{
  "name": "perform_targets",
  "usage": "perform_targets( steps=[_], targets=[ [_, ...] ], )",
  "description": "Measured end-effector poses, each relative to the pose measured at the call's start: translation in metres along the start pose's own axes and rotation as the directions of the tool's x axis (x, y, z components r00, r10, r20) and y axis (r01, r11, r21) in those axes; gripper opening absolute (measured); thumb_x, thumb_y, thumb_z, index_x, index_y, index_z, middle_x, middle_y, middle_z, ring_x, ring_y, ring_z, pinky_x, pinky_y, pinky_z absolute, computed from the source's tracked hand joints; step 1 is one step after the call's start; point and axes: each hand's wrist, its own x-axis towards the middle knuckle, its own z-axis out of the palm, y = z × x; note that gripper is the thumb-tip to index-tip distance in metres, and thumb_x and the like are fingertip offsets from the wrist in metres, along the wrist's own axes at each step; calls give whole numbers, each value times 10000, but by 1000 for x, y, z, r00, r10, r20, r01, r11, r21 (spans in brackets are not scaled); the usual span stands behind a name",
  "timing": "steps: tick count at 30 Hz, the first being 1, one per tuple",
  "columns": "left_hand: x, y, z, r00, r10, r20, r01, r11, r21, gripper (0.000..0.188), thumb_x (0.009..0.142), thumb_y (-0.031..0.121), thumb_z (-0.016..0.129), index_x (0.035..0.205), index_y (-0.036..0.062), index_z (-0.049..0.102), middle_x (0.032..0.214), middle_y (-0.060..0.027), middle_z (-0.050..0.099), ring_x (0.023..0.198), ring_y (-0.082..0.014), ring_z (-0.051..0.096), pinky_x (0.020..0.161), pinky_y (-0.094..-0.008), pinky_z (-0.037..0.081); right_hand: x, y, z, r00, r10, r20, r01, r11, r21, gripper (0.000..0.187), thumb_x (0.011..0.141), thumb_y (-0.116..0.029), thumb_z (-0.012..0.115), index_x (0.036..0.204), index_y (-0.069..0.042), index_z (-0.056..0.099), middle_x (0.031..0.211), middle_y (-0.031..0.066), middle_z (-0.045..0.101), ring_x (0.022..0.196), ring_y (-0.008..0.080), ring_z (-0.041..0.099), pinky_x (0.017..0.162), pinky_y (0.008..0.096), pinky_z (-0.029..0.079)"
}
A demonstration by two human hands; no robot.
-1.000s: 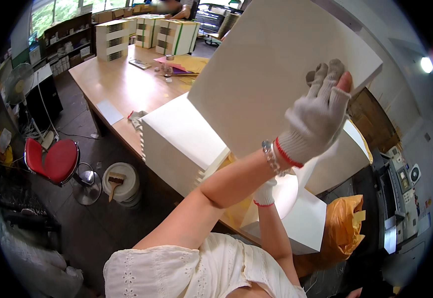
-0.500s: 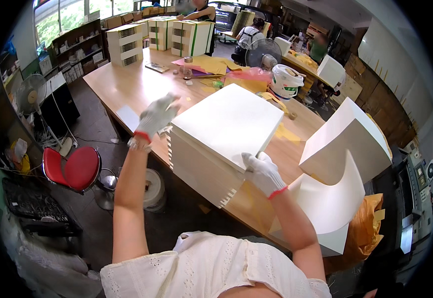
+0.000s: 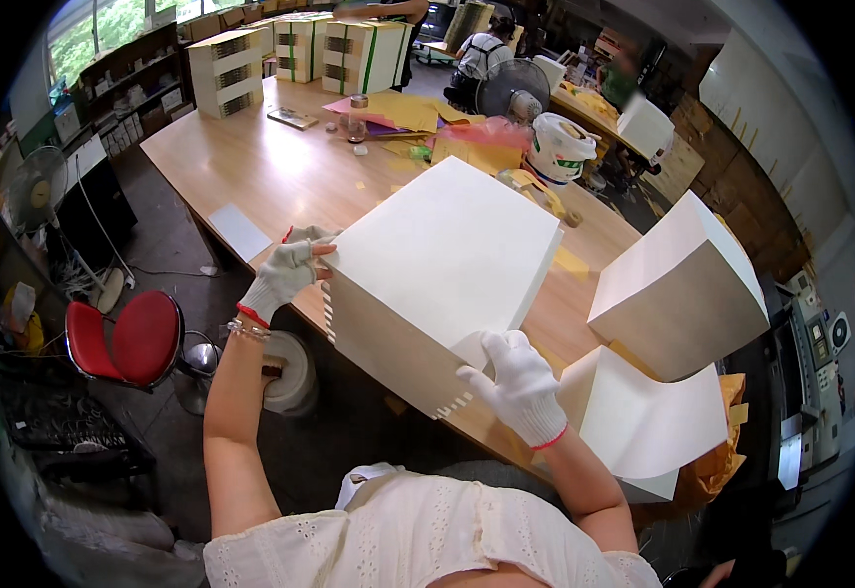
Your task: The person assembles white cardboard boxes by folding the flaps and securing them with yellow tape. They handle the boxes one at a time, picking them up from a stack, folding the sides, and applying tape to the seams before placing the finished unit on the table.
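A thick stack of large white sheets (image 3: 447, 245) lies on the wooden table in front of me, with notch-like pale tabs down its left and near edges. My left hand (image 3: 288, 274), in a white glove with bare fingertips, is at the stack's left corner. Its fingers stretch out and touch the edge there. At the near right corner my right hand (image 3: 518, 384), also gloved, rests against the stack, its thumb held apart from the fingers. To the right stands a second white stack (image 3: 678, 294). Nearer me, a lower stack (image 3: 633, 421) has a curved top sheet.
Strapped paper blocks (image 3: 367, 59), a white bucket (image 3: 557, 152) and coloured paper scraps (image 3: 403, 110) occupy the table's far side. A red chair (image 3: 143, 338) and a lidded bucket (image 3: 290, 372) are on the floor at left. Other people work in the background.
My left hand has come down to the stack's left corner. My right hand has let go of the corner's upper sheets, which now lie flatter. The curled sheet at right has sunk.
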Motion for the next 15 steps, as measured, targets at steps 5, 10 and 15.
perform_targets(
  steps=[5,10,15],
  targets=[
    [7,8,-5,985,-169,-42,155,961,-228,330,801,-166,587,1105,-54,653,1158,-121,620,1018,-201,631,837,-331,596,-1,1,5,999,9,-40,-6,998,69,462,759,-325,769,1095,-83,563,920,148,547,778,316,609,635,395,507],
    [11,31,1,996,-50,-80,66,975,212,278,776,-102,668,1044,-34,697,924,-110,712,822,-154,678,727,-283,587,-4,1,6,997,66,-43,-61,992,114,454,768,-304,763,1115,-90,563,947,135,541,774,309,605,644,392,508],
    [11,50,3,988,-136,-66,152,898,414,293,792,-131,558,1055,-72,674,977,-131,685,853,-206,695,756,-292,591,-5,-3,10,998,48,-49,-44,997,69,460,745,-265,768,1118,-94,559,939,121,538,782,297,606,634,386,510]
  ],
)
